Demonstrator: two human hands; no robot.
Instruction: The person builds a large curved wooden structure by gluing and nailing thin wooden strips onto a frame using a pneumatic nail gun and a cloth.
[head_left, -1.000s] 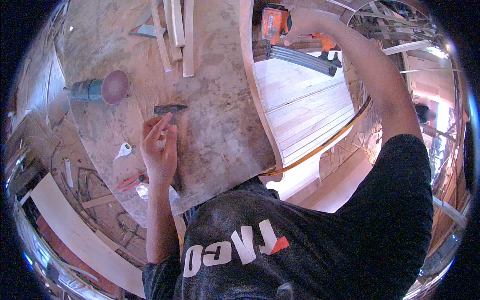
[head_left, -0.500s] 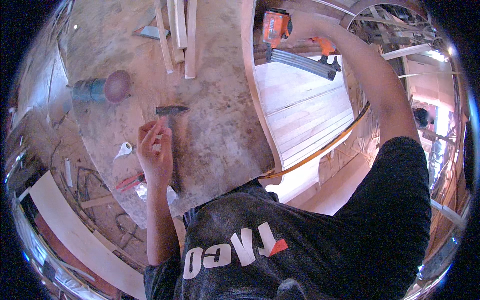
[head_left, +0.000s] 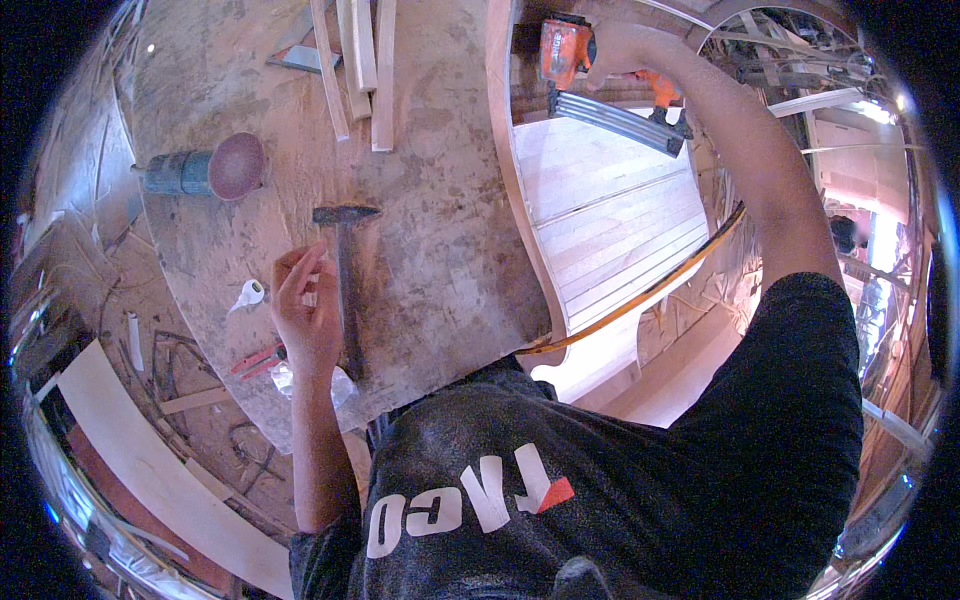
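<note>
My right hand (head_left: 628, 52) is closed around the grip of an orange nail gun (head_left: 565, 52) with a long grey magazine, held over the curved wooden frame at the upper right. My left hand (head_left: 308, 305) hovers above the worktable (head_left: 440, 260), its fingers curled and the fingertips brought together. Whatever they may pinch is too small to make out. Right beside that hand lies a hammer (head_left: 347, 270), its dark head away from me. A white roll-like piece (head_left: 250, 294), red-handled pliers (head_left: 258, 360) and a clear plastic bag (head_left: 340, 388) lie around my left wrist.
An angle grinder with a sanding disc (head_left: 238, 166) rests on the table's left part. Several wooden strips (head_left: 383, 75) lie at the far side. Pale slatted boards (head_left: 610, 215) fill the frame on the right, and a yellow-orange hose (head_left: 650, 297) runs along it. Scraps litter the floor at left.
The nail gun and my right hand have shifted slightly right and toward me. My left hand has lowered a little, away from the hammer's head.
</note>
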